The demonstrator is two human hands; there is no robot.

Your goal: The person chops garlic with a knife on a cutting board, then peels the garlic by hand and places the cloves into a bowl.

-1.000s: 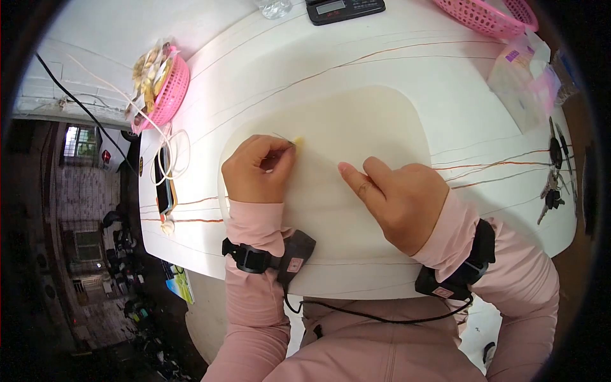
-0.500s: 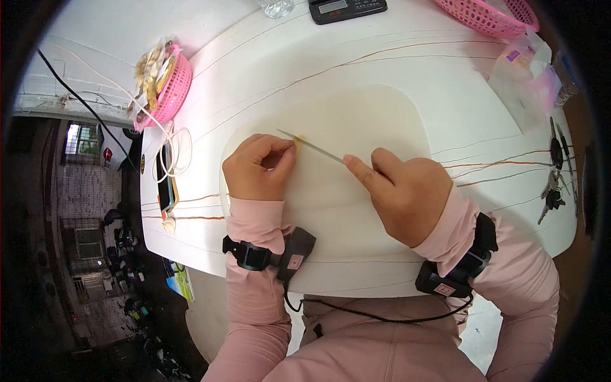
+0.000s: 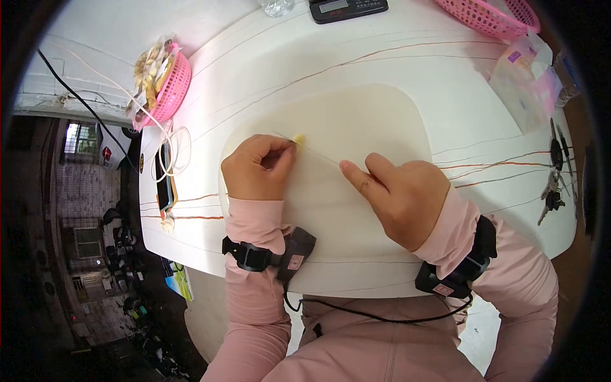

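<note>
While the left grip (image 3: 258, 169) is pinching a small yellow bead (image 3: 299, 139), the right grip (image 3: 401, 197) is pinching a thin pale thread (image 3: 318, 153), stringing seemingly unfinished

White table (image 3: 305, 57) — cream mat (image 3: 375, 114), keys (image 3: 552, 191)

We see our left hand (image 3: 258, 167) curled on the cream mat (image 3: 375, 114), fingertips pinching a small yellow piece (image 3: 298, 139). Our right hand (image 3: 398, 194) lies just to its right, thumb and forefinger gripping a thin rod (image 3: 320, 155) that runs to the yellow piece. On the white table (image 3: 305, 57), a pink basket (image 3: 170, 86) and a phone (image 3: 164, 179) sit left, keys (image 3: 552, 186) right, and a scale (image 3: 347, 7) far.
</note>
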